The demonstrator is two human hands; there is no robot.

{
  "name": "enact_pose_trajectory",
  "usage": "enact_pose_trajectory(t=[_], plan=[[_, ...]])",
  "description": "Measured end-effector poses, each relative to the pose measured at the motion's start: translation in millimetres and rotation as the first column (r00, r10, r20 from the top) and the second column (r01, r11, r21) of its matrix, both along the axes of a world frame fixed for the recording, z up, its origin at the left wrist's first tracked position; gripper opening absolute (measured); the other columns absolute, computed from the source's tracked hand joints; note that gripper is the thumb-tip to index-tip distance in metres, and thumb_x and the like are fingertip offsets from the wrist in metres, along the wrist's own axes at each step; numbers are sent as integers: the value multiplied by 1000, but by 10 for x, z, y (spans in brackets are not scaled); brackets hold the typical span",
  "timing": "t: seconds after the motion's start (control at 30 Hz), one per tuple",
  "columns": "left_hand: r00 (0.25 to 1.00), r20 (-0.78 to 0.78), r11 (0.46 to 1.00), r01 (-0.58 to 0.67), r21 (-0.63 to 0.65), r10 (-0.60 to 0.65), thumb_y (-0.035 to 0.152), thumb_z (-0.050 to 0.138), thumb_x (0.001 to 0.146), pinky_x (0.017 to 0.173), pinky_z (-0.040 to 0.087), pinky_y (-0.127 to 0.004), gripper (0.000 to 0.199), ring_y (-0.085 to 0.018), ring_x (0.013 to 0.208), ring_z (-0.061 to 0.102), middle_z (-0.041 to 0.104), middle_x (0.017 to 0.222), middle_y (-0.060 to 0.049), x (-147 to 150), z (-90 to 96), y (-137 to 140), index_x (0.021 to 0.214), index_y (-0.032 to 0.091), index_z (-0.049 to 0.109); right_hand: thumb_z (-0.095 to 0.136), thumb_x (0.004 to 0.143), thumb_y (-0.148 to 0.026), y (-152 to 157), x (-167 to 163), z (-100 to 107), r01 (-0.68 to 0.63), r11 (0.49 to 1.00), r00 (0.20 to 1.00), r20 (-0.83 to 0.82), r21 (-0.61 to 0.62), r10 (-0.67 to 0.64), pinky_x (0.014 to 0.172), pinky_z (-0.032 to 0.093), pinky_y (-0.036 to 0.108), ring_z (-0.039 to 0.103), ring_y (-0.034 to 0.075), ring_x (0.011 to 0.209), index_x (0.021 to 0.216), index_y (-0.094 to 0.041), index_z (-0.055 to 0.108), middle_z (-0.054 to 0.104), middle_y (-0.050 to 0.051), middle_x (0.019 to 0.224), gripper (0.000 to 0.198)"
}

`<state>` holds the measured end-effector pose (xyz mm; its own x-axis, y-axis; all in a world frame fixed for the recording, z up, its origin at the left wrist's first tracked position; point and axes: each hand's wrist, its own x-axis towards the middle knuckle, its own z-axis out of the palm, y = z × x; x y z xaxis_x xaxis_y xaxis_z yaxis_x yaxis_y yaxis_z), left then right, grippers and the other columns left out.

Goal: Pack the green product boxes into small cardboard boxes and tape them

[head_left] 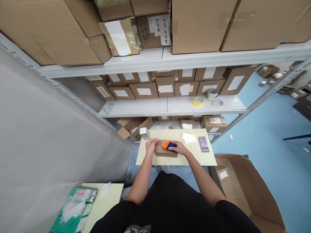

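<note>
A small brown cardboard box lies on the pale yellow table in front of me. At its left end, my left hand is closed on the edge, fingers bent over the top. My right hand grips an orange and dark blue object, held tilted over the top of the box. Its shape suggests a tape dispenser, but I cannot make out its kind for sure. Behind my left hand stands a small white and green box. White paper sheets lie right of the box.
A metal shelf with labelled cartons rises behind the table. On it sit a yellow tape roll and white tape rolls. A large open carton stands on the floor at right. Green packaging lies on a side table at left.
</note>
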<state>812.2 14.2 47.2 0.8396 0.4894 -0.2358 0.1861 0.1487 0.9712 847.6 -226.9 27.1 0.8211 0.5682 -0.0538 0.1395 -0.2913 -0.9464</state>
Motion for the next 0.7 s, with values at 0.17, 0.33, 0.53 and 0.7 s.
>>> enact_pose_trajectory(t=[0.17, 0.33, 0.53, 0.7], plan=[[960, -32, 949, -281, -144, 279, 29, 90, 56, 77, 55, -33, 27, -20, 78, 71, 77, 77, -8, -130, -188, -11, 76, 14, 78, 79, 73, -68, 84, 158, 157, -10, 966, 999, 28, -258, 18, 66, 44, 28, 66, 22, 78, 86, -21, 74, 74, 2, 84, 48], [894, -35, 880, -446, -166, 447, 22, 87, 59, 72, 55, -31, 19, -20, 76, 71, 77, 76, -8, -128, -316, 44, 73, 14, 78, 79, 73, -68, 136, 212, 208, -33, 935, 995, 72, -352, 63, 59, 34, 25, 61, 19, 71, 76, -21, 69, 70, 2, 75, 48], [861, -90, 847, -508, -155, 500, 20, 83, 62, 65, 52, -25, 15, -17, 74, 70, 75, 75, -6, -101, -420, 331, 74, 14, 76, 77, 74, -68, 51, 270, 163, -40, 934, 997, 44, -356, 60, 59, 33, 25, 60, 18, 70, 77, -21, 68, 69, 1, 75, 48], [848, -245, 831, -519, -201, 470, 16, 84, 61, 52, 44, -20, 17, -16, 67, 70, 75, 73, -8, -158, -619, 399, 75, 13, 75, 75, 73, -70, 134, 261, 45, -92, 953, 994, 37, -287, 107, 62, 36, 25, 60, 19, 72, 80, -21, 68, 68, 0, 77, 50]])
